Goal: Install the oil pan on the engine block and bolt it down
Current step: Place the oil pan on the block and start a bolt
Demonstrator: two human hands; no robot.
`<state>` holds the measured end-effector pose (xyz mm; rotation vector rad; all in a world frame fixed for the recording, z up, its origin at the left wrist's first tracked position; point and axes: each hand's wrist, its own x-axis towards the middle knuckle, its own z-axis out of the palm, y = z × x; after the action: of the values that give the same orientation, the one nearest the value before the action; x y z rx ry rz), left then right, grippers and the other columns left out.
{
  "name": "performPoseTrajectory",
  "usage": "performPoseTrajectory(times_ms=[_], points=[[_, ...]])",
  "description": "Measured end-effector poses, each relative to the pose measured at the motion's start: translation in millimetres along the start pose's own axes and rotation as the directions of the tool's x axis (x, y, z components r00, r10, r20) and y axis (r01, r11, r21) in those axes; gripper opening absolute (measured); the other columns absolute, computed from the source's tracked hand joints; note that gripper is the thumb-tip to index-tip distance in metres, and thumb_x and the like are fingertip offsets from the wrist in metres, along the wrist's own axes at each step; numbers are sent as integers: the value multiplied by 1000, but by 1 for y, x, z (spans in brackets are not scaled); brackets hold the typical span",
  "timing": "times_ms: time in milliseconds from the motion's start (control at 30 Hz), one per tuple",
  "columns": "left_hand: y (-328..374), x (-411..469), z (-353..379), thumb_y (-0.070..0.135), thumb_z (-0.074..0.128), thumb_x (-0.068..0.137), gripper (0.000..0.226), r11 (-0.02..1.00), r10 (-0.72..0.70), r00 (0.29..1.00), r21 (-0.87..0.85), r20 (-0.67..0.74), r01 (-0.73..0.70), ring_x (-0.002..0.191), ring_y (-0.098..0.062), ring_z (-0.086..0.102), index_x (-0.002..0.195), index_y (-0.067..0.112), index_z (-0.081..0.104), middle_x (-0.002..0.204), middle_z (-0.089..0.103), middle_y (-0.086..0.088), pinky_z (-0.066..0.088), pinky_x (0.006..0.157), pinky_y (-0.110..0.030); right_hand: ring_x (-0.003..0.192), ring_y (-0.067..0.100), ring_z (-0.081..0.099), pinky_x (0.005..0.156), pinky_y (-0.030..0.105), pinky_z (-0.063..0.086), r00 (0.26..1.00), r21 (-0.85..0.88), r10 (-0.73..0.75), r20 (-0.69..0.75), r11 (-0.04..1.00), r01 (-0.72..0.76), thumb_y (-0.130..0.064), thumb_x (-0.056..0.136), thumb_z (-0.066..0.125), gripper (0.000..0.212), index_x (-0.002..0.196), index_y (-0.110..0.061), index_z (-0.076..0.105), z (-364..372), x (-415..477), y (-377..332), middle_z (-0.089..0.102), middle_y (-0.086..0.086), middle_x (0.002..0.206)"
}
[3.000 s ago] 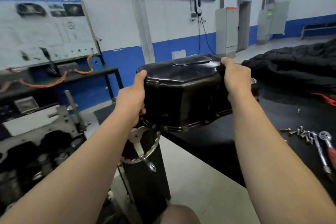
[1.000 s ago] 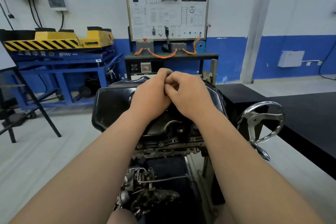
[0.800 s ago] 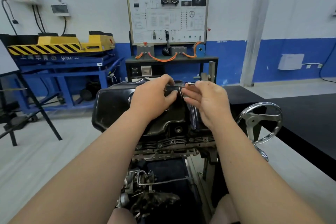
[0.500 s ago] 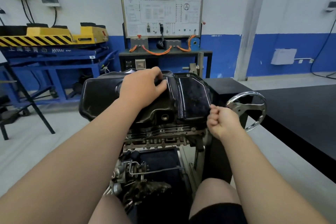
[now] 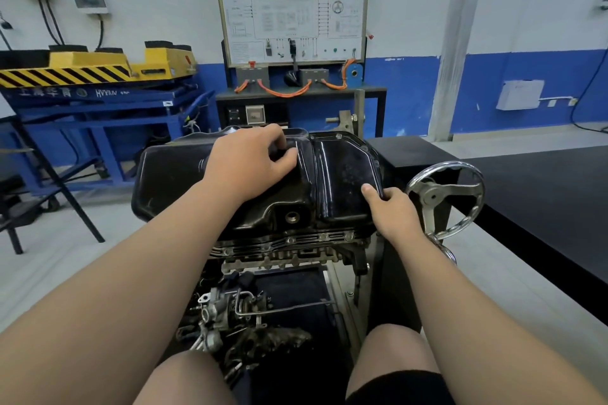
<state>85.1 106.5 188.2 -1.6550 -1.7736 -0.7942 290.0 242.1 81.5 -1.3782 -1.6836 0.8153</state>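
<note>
Two bare hands are on the pan (image 5: pixel 342 174), set well apart from each other. From the head view, the black pan sits upturned on the block (image 5: pixel 289 250), its flange lying along the block's top edge and its drain hole facing the person. The left hand (image 5: pixel 250 161) lies palm-down on the pan's raised middle, fingers loosely bent with the tips on the metal, gripping nothing. The right hand (image 5: pixel 391 210) is clamped on the pan's near right corner: the thumb lies on top of the rim and the fingers curl beneath it. Just beside that hand stands a steel handwheel (image 5: pixel 444 197), and beyond it a black table (image 5: pixel 543 200) runs off to the right. Under the block hang pipes and fittings, too cluttered to sort out. Both bare knees of the person show at the bottom edge. Against the far blue-and-white wall stands a wiring board (image 5: pixel 291 6) with orange cables at its foot. To its left, a yellow striped lift (image 5: pixel 88 67) rests on a blue frame.
</note>
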Motion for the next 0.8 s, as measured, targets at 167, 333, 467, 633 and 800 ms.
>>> performPoseTrajectory(times_ms=[167,333,467,633,800], points=[[-9,-1,-6,51,54,84,24,1000,-3,1000,9,6,3,56,-8,42,73,30,52,54,40,19,24,50,-21,92,18,53,71,30,37,998,113,40,-40,993,-35,-61,86,49,56,117,-14,52,18,-14,5,55,-4,94],[-15,7,-9,51,53,84,25,998,-42,999,52,14,41,62,-13,44,73,29,52,55,44,15,26,55,-27,88,12,44,74,29,34,994,231,72,-82,971,-52,-56,88,52,59,126,-11,48,28,-16,-2,48,-8,92],[-29,9,-12,53,48,83,29,994,-91,996,61,-5,91,60,-14,48,74,27,56,57,47,14,32,55,-27,90,12,46,76,29,36,993,280,80,-90,958,-52,-56,87,55,59,124,-11,50,34,-12,-9,50,-5,100],[-28,10,-10,52,48,83,28,986,-145,989,75,-20,146,62,-16,51,74,27,56,58,50,13,35,56,-28,85,12,56,64,24,38,994,295,64,-94,955,-34,-54,85,58,45,106,-15,55,35,-5,-16,60,-1,100],[-35,2,-13,54,48,83,29,987,-149,988,53,-37,150,60,-15,52,72,27,55,61,57,8,33,51,-26,83,12,55,66,26,38,995,318,47,-84,948,-18,-51,85,59,47,110,-11,58,39,-3,-27,62,-2,96]])
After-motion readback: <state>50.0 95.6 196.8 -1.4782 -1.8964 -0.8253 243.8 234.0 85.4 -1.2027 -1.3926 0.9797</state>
